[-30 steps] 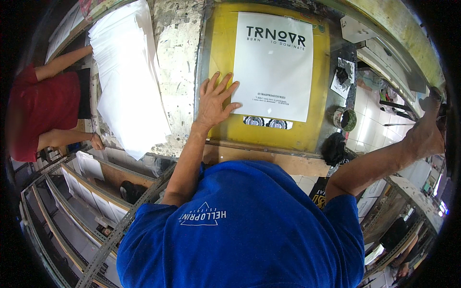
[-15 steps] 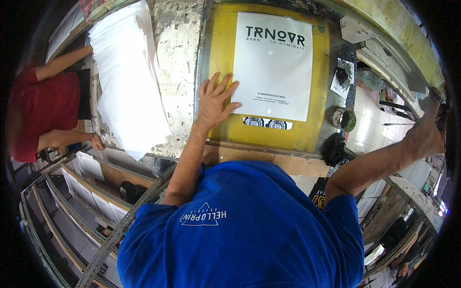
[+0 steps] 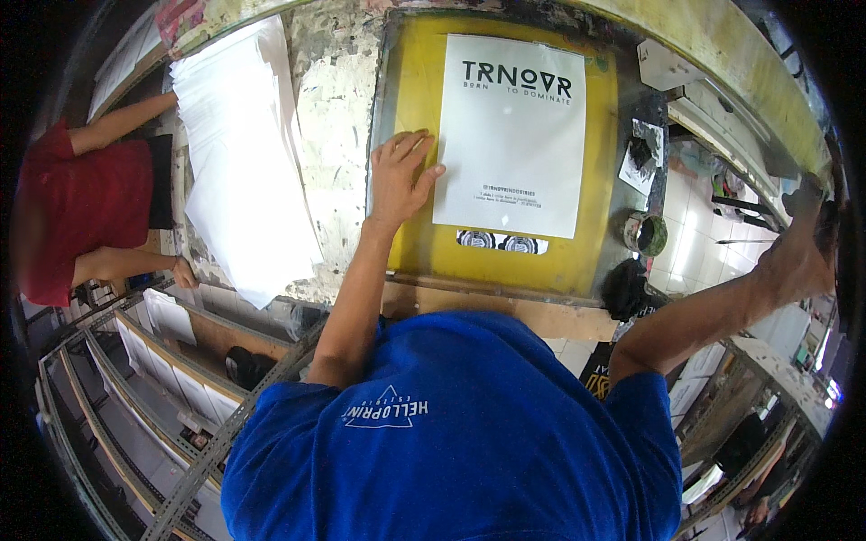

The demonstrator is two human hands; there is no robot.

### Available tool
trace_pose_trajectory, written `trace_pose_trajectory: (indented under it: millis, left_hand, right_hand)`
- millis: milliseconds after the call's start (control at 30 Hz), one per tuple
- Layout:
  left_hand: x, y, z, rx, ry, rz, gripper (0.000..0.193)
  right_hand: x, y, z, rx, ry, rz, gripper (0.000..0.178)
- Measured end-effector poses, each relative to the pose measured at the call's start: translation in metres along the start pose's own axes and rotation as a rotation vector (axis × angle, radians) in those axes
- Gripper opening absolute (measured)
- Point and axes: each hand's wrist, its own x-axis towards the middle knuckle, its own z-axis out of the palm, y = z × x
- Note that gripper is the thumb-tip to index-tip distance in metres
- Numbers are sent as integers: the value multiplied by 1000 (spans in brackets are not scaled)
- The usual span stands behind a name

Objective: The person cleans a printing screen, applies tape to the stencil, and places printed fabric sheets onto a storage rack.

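My left hand [image 3: 402,178] is over the left edge of a yellow board [image 3: 415,99], fingers loosely bent and holding nothing. Its fingertips and thumb are close beside a white sheet [image 3: 510,144] with black lettering; I cannot tell whether they touch it. Below the sheet, a small strip [image 3: 502,242] with two round black prints lies on the board. My right hand [image 3: 798,248] is raised at the far right rim of the picture. It looks closed around something dark there, but its fingers are mostly hidden in shadow.
A tall stack of white paper [image 3: 239,162] lies to the left, beside a person in red [image 3: 99,198]. Right of the board are an ink-stained tin [image 3: 645,233], a black rag [image 3: 624,288] and a smeared paper scrap [image 3: 641,155]. A yellowish beam [image 3: 722,54] crosses the upper right.
My left hand has shifted slightly away from me along the board's edge, and its fingers have drawn closer together. The whole view has tilted slightly. My right hand stays at the rim.
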Motion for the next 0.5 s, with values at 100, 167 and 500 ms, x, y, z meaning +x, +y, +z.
trace_pose_trajectory:
  millis: [100,167,500]
  left_hand:
    - [30,-8,7,-9,72,11,43]
    - [49,-12,12,-2,124,38,41]
    - [78,-27,37,22,144,83,40]
  right_hand:
    - [-2,-2,5,224,3,71,34]
    - [-1,-3,3,186,-25,16,33]
    - [-4,-13,7,213,-6,2,32]
